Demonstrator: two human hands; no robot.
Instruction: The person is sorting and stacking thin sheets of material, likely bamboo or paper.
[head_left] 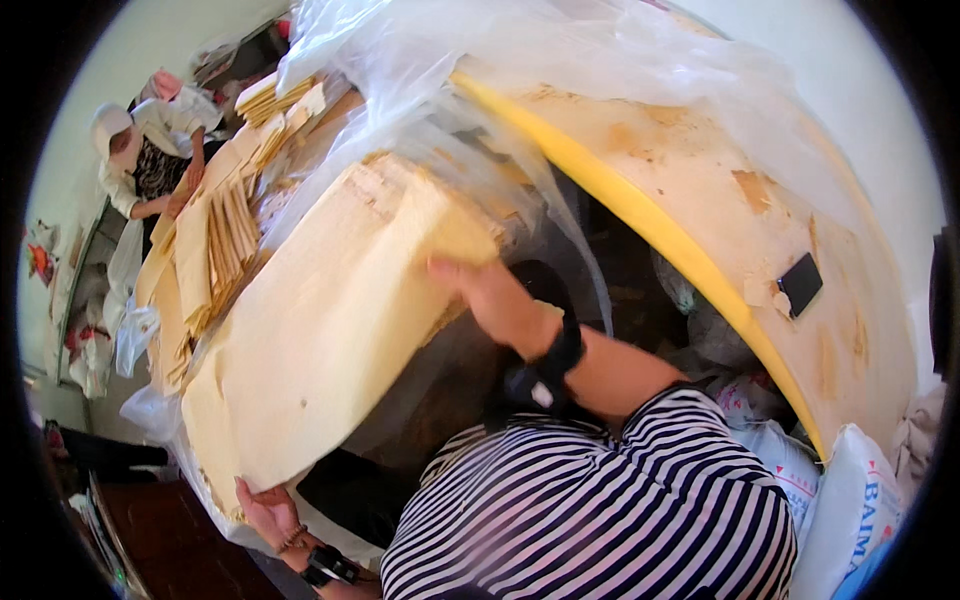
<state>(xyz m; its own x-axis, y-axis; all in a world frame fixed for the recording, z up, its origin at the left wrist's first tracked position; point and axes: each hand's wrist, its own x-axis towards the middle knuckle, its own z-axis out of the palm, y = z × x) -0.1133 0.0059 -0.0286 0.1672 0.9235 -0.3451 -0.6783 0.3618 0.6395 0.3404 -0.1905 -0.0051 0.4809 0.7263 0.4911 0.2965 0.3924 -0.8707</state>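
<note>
A large pale yellow sheet (310, 330), thin and slightly wavy, lies slanted across the work surface in front of me. My left hand (268, 512) pinches its near left corner, thumb on top and the other fingers mostly hidden beneath. Over the sheet's right edge is my right hand (480, 295), smeared by motion. One digit points left across the sheet, but whether the hand grips it does not show. More sheet edges, ragged and browner, show under the far end. Dark bands with small devices circle both my wrists.
Folded yellow sheets (215, 245) are piled at the left, where a co-worker (150, 160) in a white head covering handles them. Clear plastic film (400, 60) drapes behind. A yellow-edged curved board (640, 220) carries a dark phone (800, 285). White sacks (845, 510) stand at right.
</note>
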